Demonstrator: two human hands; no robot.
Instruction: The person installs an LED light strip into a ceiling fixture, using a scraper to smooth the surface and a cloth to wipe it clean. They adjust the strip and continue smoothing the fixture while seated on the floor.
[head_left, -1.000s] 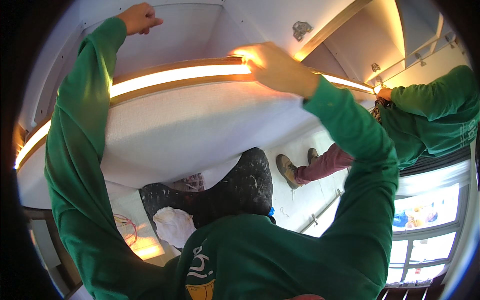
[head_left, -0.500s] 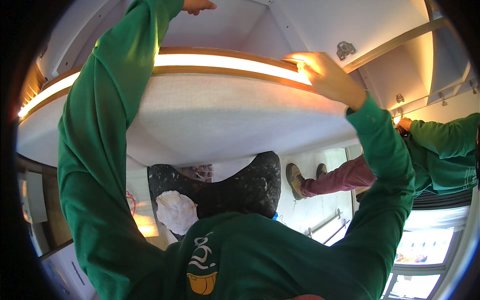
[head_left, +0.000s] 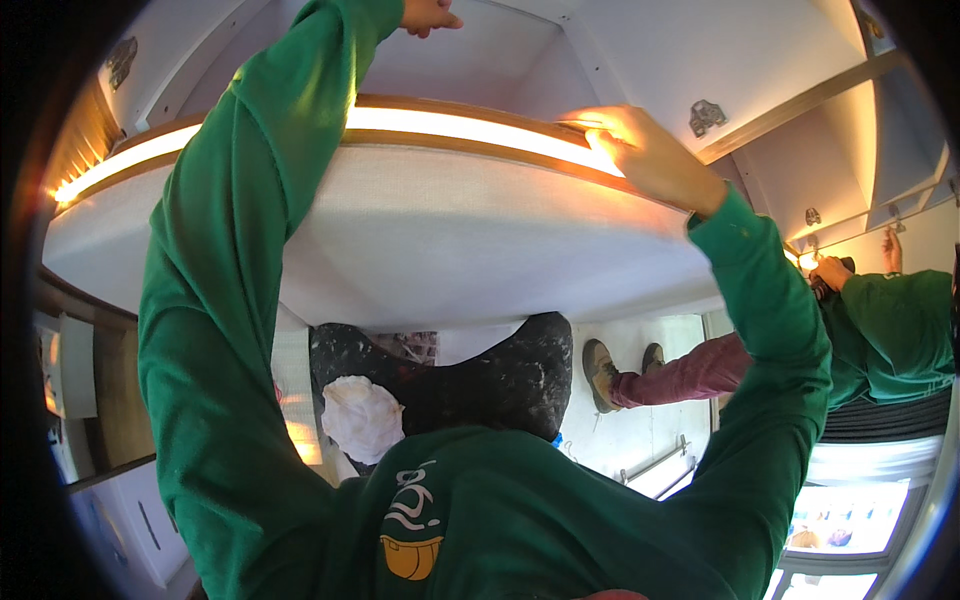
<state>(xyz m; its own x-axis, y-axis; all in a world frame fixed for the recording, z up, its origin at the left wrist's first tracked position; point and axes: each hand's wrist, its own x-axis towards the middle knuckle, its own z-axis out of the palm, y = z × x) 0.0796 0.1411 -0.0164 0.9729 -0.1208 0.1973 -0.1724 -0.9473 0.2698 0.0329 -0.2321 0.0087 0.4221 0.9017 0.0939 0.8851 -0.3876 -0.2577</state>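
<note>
Right hand [head_left: 668, 162] is apparently steadying the light strip [head_left: 450, 125] beside it!
Pinching? I can't tell; it's seemingly calling for gentle pressure next.

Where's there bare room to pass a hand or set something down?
Passing: the cabinet opening between the left hand and right hand, above the light strip. Setting down: apparently the pale floor between the co-worker's shoes and the metal bar. Crowded: the strip's edge at the right hand.

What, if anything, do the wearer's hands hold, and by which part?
Right hand: at the wooden edge beside the light strip; grip cannot be told. Left hand: partly cut off, nothing visible held.
</note>
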